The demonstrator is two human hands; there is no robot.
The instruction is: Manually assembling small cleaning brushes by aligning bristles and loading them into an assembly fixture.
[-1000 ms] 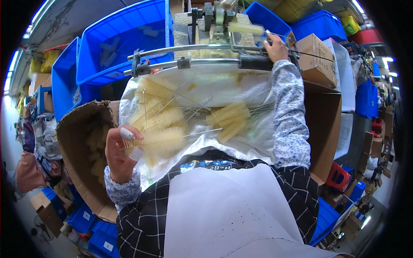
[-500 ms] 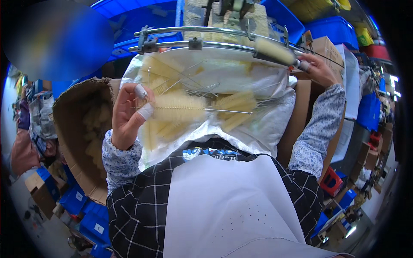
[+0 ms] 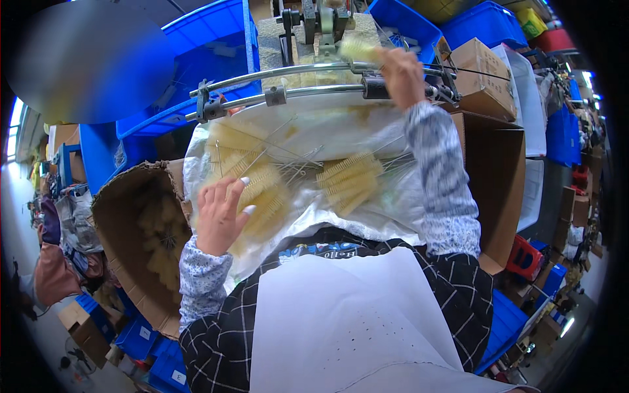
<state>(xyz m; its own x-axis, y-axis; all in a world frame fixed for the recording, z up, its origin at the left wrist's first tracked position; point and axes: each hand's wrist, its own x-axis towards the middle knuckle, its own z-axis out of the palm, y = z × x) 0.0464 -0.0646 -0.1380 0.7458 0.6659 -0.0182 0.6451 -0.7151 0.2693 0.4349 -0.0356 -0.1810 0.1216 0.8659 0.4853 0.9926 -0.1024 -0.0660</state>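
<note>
Pale yellow bristle brushes [image 3: 354,177] with twisted wire stems lie in bunches on a white plastic sheet [image 3: 400,203] in front of me. My left hand [image 3: 221,216] is over the left bunch of brushes [image 3: 265,203], fingers apart, white covers on two fingertips; nothing shows in its grip. At the metal rail fixture, my right hand [image 3: 403,75] is closed around the end of a blurred cream brush [image 3: 359,51]. Its fingertips are partly hidden. The brush points left, above the dark cylinder holder [image 3: 375,88] on the front rod.
Two steel rods [image 3: 249,99] cross ahead of me below a machine head [image 3: 324,29]. A cardboard box [image 3: 124,262] of brushes stands at left, another cardboard box [image 3: 495,190] at right. Blue bins [image 3: 209,23] sit beyond the rods.
My left hand has let go of its brush and moved down over the bunch. My right hand has moved left and up along the rods, and the cream brush is now away from the holder.
</note>
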